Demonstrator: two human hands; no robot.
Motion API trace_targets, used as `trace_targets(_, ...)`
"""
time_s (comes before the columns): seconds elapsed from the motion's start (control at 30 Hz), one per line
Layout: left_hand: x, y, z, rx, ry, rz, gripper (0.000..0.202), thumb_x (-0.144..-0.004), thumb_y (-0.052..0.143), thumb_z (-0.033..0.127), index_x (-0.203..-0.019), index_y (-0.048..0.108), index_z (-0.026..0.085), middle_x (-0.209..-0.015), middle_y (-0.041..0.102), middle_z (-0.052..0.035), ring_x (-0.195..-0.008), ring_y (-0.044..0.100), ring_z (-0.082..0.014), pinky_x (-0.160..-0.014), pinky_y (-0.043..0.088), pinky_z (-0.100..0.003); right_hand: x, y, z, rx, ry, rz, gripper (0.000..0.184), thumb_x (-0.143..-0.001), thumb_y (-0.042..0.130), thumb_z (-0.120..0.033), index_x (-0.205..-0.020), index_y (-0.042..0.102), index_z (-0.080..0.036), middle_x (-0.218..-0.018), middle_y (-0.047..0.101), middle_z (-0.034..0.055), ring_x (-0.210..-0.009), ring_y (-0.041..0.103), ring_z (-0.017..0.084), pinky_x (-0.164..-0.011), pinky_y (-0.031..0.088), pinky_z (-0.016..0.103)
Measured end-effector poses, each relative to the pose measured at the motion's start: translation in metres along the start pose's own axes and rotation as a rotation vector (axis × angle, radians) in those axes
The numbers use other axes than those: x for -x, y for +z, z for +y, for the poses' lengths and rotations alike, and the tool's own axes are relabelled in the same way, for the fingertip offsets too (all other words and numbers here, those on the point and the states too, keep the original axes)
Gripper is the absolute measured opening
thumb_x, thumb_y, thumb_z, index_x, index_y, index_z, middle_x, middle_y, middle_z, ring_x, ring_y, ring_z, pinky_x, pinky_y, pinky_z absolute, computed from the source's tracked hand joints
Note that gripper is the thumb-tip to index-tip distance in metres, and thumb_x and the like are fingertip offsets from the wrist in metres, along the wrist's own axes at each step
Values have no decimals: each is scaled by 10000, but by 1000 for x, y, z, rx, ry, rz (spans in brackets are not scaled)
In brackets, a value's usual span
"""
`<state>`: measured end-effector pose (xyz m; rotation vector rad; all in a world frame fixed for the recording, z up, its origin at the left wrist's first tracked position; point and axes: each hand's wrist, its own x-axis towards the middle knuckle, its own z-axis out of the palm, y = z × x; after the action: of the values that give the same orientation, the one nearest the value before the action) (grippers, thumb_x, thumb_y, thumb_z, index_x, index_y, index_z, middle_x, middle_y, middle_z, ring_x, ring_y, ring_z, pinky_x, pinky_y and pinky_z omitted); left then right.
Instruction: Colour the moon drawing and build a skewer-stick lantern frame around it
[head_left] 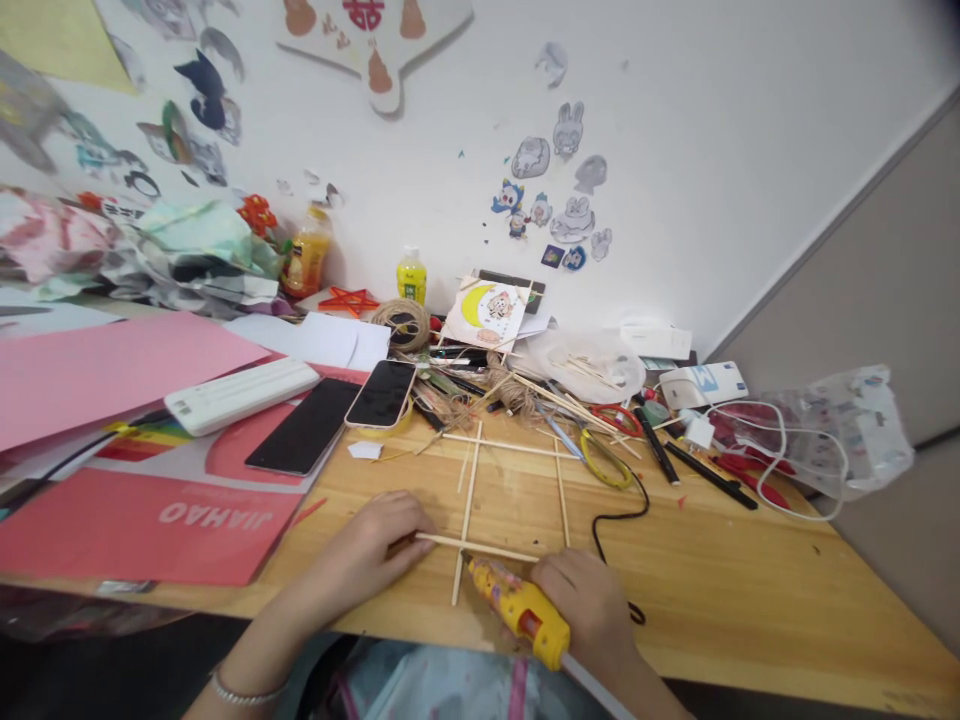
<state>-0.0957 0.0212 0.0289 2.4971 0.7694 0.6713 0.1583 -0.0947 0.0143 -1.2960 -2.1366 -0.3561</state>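
Thin wooden sticks lie crossed in a rough square on the table, one upright stick (pixel 471 490) running toward me on its left side. My left hand (pixel 390 540) pinches the left end of the near crosswise stick (pixel 495 550). A yellow hot glue gun (pixel 525 612) is in my right hand (pixel 589 605), its grip hidden by the fingers. The nozzle is at the crossing of those two sticks; contact is unclear. A whitish glue stick (pixel 596 690) sticks out of the gun's back. My right fingers are also by the near stick's right end.
Left are a red folder (pixel 150 530), pink paper (pixel 120 375), a white power strip (pixel 240 395) and a phone (pixel 381 393). Behind the sticks lie twine (pixel 405 325), a plastic bag of sticks (pixel 585 365), pens and yellow-handled scissors (pixel 606 462). A white cable (pixel 784 450) loops at right.
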Motion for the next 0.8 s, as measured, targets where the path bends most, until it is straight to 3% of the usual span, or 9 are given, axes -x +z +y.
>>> trace_targets(0.33,2,2,-3,-18,5,-6,209,-924,463,257,-760,573,189,-725,594,-14,-709,562,-161,-667,418,-269,0,2,0,30,0,5,298,-943,390,-223,-676,519,-199,-575,534,9,-548,458,159,-555,257,300)
trace_targets(0.8,1,0,0,0,8,5,190,-914,479,238,-764,588,197,-740,617,-15,-742,573,-166,-691,431,-276,0,1,1,57,-21,23,251,-899,454,-212,-648,474,-213,-545,499,-9,-515,457,152,-542,258,290)
